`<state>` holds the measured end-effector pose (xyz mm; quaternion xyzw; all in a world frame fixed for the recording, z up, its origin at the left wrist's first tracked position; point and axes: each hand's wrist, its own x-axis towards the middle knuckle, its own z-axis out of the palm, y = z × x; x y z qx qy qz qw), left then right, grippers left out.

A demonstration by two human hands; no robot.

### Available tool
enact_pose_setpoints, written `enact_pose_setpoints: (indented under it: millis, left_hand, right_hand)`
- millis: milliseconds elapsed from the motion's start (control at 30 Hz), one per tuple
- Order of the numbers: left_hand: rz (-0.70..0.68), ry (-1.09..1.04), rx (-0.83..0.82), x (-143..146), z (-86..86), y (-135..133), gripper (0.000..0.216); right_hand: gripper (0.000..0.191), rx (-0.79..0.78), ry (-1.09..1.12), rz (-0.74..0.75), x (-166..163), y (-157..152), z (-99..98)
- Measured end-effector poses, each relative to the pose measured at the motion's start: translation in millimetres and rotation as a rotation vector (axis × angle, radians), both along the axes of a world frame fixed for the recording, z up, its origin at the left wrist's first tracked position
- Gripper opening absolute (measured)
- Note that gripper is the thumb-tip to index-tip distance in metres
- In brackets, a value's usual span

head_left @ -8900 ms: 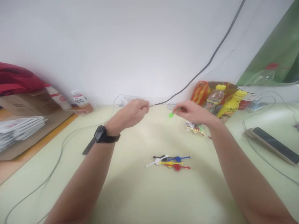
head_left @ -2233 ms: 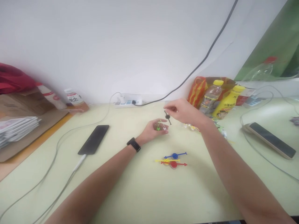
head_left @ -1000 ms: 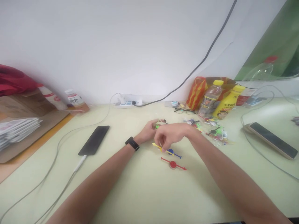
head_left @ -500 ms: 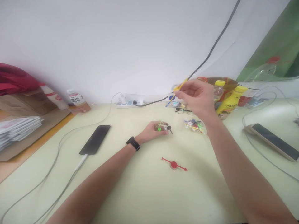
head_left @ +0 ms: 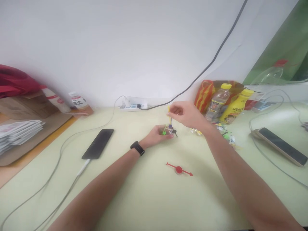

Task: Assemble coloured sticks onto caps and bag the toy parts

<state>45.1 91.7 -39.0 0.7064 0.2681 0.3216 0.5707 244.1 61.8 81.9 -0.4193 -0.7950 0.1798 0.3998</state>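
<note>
My left hand [head_left: 157,136], with a black watch [head_left: 138,148] on its wrist, rests on the table with fingers curled around small plastic arrow pointers. A green one [head_left: 164,132] and a black one [head_left: 174,131] show at its fingertips. My right hand [head_left: 186,115] hovers just above, thumb and finger pinched on a yellow arrow pointer [head_left: 169,111]. Below it, a blue pointer [head_left: 170,125] reaches down to the bundle; whether it hangs from the yellow one I cannot tell. Closer to me, a red arrow pointer [head_left: 178,170] with a round middle lies flat.
Small colourful pieces in clear wrapping [head_left: 225,133] lie beyond my right forearm. Behind them stand a clear bottle [head_left: 215,104] and a yellow bottle [head_left: 234,107]. A phone [head_left: 98,144] on a cable is at left, another phone [head_left: 284,146] at right. A power strip [head_left: 133,106] lies along the wall.
My right hand has moved left and down, bringing the yellow and blue pointers to my left hand. My left hand and the red pointer have stayed in place.
</note>
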Motion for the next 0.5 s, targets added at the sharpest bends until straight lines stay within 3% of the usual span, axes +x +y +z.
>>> enact_pose_setpoints:
  millis: [200,333,433,500]
  left_hand:
    - [-0.018,-0.019,0.029,1.0,3.0,-2.9,0.046]
    - [0.111,-0.098,0.073,2.1,1.2,-0.2,0.053]
    - [0.187,-0.101,0.102,1.7,-3.7,4.4,0.065]
    - [0.211,-0.063,0.151,1.4,-7.0,6.4,0.069]
  right_hand:
    - [0.019,0.121,-0.079,-0.114,3.6,0.0,2.2]
    - [0.023,0.146,-0.072,-0.136,5.4,-8.3,12.4]
    - [0.027,0.021,-0.146,-0.060,4.2,-17.7,21.9]
    - [0.026,-0.151,-0.290,0.080,-1.0,-24.5,24.4]
